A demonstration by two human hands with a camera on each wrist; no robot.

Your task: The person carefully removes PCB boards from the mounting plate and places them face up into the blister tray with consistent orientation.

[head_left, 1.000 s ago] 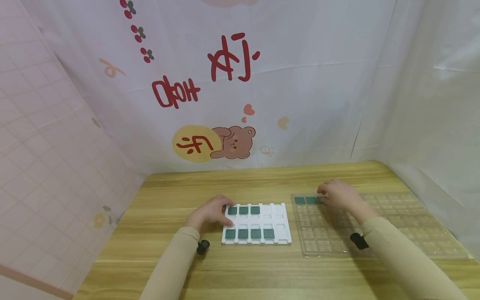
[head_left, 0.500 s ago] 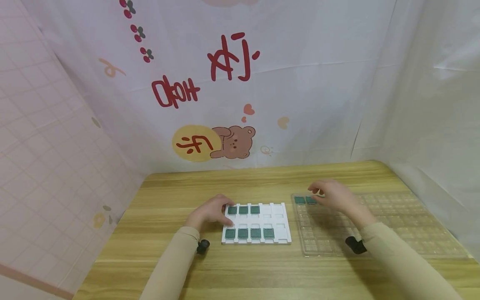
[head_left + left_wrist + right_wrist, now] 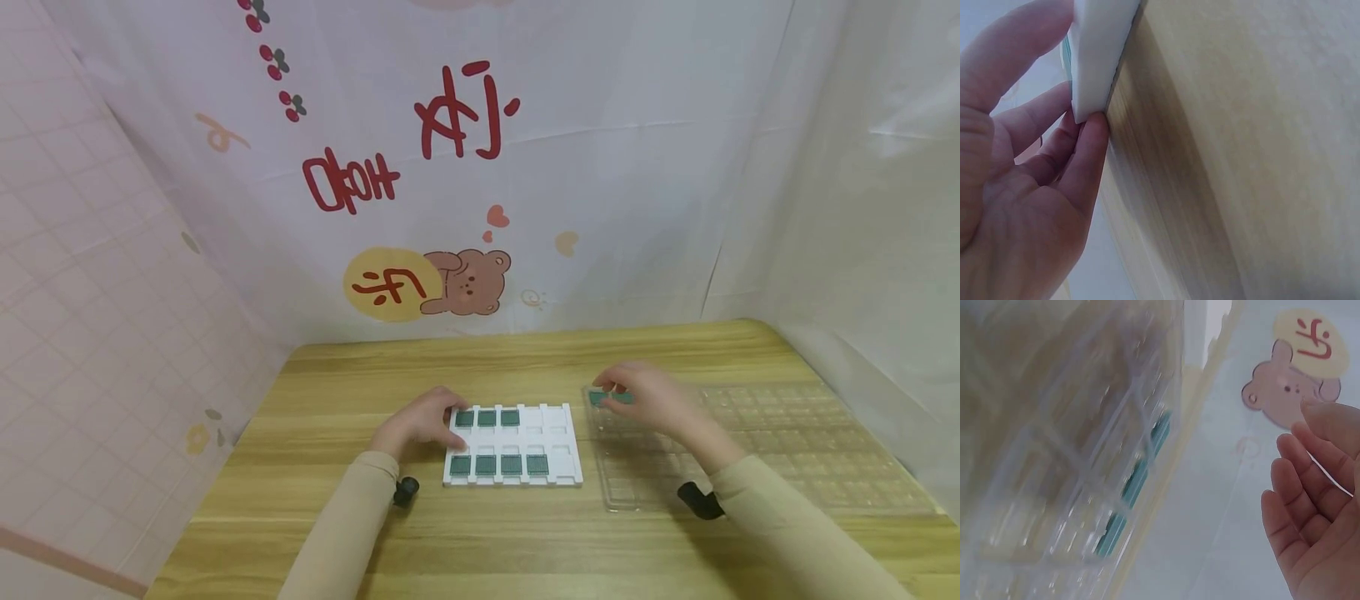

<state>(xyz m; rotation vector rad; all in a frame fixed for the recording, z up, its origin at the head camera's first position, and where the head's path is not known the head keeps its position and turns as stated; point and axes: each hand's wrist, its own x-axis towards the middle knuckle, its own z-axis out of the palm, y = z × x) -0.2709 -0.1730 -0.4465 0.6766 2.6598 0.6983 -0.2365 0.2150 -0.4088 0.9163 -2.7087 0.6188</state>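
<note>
My left hand [image 3: 423, 419] grips the left end of a white tray [image 3: 510, 435], its thumb and fingertips on the tray's edge. Green square chips [image 3: 512, 467] fill several pockets there, in two rows; the pockets at the right end are bare. Over the far left corner of a clear plastic tray [image 3: 645, 471] hovers my right hand [image 3: 651, 402], fingers loosely bent. Green chips [image 3: 597, 399] lie under its fingertips. The right wrist view shows three chips [image 3: 1135, 483] in a row in the clear tray and nothing between the fingers of the right hand [image 3: 1319, 506].
Both trays lie on a wood-grain table [image 3: 480, 542], the clear one to the right of the white one. A white printed curtain [image 3: 622, 192] hangs behind the table and along its sides. Each wrist carries a small black camera [image 3: 406, 492].
My right hand has moved left along the far row of the clear tray, from about the third chip to the first. The left hand keeps its hold on the white tray.
</note>
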